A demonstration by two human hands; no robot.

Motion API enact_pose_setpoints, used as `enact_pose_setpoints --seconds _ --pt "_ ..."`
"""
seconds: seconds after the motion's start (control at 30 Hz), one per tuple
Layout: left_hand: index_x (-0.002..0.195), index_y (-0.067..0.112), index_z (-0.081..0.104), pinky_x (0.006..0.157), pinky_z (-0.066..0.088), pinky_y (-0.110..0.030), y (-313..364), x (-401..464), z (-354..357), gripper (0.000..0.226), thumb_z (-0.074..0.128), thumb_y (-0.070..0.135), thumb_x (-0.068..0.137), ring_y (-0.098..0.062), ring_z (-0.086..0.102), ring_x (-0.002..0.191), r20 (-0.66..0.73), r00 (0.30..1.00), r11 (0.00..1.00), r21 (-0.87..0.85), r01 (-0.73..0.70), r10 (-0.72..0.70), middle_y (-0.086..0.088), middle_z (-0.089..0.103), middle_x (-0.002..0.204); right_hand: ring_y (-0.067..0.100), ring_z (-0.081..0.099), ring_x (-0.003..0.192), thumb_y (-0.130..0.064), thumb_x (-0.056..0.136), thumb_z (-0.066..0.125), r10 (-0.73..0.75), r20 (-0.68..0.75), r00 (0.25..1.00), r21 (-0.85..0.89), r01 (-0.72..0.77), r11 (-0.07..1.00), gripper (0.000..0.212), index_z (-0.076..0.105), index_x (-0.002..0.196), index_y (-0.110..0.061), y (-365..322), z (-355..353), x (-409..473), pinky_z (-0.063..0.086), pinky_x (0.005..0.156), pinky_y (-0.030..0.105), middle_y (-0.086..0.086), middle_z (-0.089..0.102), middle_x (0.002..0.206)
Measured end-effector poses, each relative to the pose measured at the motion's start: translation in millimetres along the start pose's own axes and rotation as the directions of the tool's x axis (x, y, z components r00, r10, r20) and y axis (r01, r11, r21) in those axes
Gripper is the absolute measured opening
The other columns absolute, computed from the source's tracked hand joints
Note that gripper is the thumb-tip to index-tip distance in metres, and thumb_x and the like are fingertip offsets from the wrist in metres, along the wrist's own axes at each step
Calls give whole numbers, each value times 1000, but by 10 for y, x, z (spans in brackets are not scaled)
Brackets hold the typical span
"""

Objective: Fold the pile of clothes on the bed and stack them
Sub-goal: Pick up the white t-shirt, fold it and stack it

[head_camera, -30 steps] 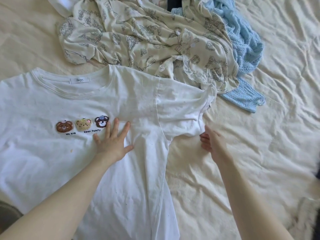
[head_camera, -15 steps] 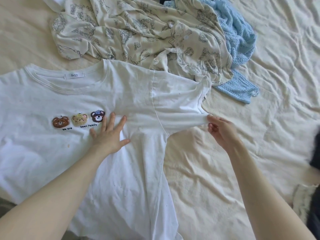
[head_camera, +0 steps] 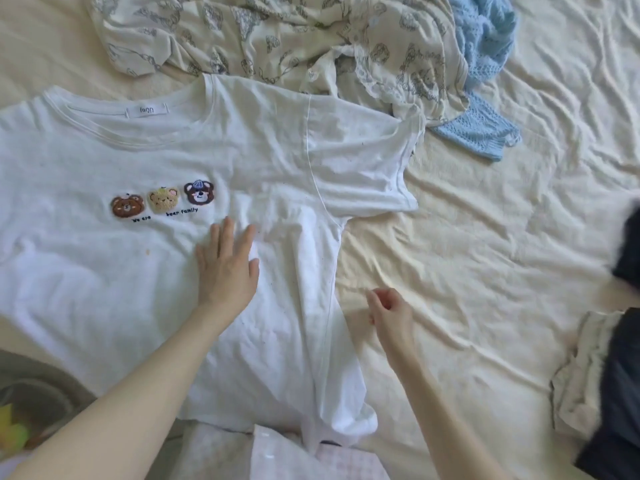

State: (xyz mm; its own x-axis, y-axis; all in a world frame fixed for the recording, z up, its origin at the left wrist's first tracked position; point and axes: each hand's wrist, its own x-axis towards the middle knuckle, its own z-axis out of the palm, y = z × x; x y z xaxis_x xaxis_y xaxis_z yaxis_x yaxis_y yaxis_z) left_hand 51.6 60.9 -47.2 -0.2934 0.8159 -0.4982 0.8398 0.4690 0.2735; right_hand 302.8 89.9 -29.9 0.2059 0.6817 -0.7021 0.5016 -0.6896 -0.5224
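Observation:
A white T-shirt (head_camera: 104, 271) with three embroidered bear heads lies face up on the cream bed sheet (head_camera: 502, 254), its right sleeve spread out flat. My left hand (head_camera: 227, 268) rests flat on the shirt's chest, just right of the bears, fingers apart. My right hand (head_camera: 389, 311) hovers over the sheet beside the shirt's side seam, fingers loosely curled, holding nothing. Behind the shirt lies a crumpled cream patterned garment (head_camera: 277, 36) and a light blue knit piece (head_camera: 481, 64).
Dark clothing (head_camera: 620, 393) and a beige piece (head_camera: 578, 375) lie at the right edge. A pale checked garment (head_camera: 311, 459) sits at the bottom edge below the shirt hem. A grey round object (head_camera: 34, 396) shows at bottom left.
My right hand has let go of the sleeve's edge and drawn back toward me, beside the side seam. The sleeve now lies flat. My left hand stays pressed on the chest.

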Motion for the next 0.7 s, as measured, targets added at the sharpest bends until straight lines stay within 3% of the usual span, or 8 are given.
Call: enact_pose_setpoints --seconds 0.07,0.13,0.23,0.33,0.4,0.47,0.57,0.7 --pt "144 15 37 110 16 -56 66 -442 191 54 52 15 92 -35 11 144 -14 1000 999 -47 -24 23 -15 15 156 12 51 63 -21 88 60 -28 71 997 -64 32 997 18 58 72 -11 186 118 -329 41 61 28 -5 54 63" --pt "138 13 46 109 21 -60 96 -917 365 54 60 10 87 -39 21 141 -13 998 997 -57 -59 58 -19 25 152 6 49 60 -27 86 64 -181 141 973 -242 211 947 21 55 72 -14 377 194 -660 38 57 22 -8 53 67" --pt "132 15 55 103 31 -63 106 -1484 547 57 69 1 78 -45 30 135 14 995 992 -79 -94 95 -21 36 146 18 55 62 -34 69 81 -503 287 816 -553 569 608 34 59 77 -10 684 249 -1043 46 52 30 1 56 75" --pt "142 22 42 112 23 -54 102 -1735 666 56 54 4 90 -39 11 143 86 992 990 -110 -84 94 -15 17 155 23 58 62 -46 46 88 -522 383 763 -704 606 369 51 62 76 -13 904 228 -1228 47 49 33 2 59 76" --pt "148 29 22 117 9 -43 84 -1778 732 57 40 10 97 -31 -7 145 119 989 995 -65 -76 83 -9 -2 158 25 58 62 -32 46 89 -535 377 757 -746 590 309 43 63 75 -14 1014 173 -1220 46 49 33 3 59 76" --pt "148 30 19 118 5 -39 85 -1790 768 58 37 10 97 -29 -10 145 96 991 994 -69 -82 89 -7 -6 158 29 59 65 -15 66 78 -503 272 820 -712 523 468 24 60 80 -11 1098 91 -1180 40 52 33 4 58 75" --pt "147 25 29 118 10 -39 154 -1832 793 56 40 6 95 -29 -3 146 39 996 991 -113 -77 82 -9 3 158 30 57 73 -20 93 51 -239 93 966 -484 254 837 7 52 96 -14 1156 -137 -1087 29 55 35 1 56 73" --pt "147 24 27 117 13 -43 296 -2088 971 59 40 4 93 -29 -1 146 28 986 978 -133 -161 166 -10 6 158 25 54 61 -28 97 46 -251 -9 968 -236 242 941 11 50 89 -21 1242 -544 -1058 38 55 35 3 64 68"
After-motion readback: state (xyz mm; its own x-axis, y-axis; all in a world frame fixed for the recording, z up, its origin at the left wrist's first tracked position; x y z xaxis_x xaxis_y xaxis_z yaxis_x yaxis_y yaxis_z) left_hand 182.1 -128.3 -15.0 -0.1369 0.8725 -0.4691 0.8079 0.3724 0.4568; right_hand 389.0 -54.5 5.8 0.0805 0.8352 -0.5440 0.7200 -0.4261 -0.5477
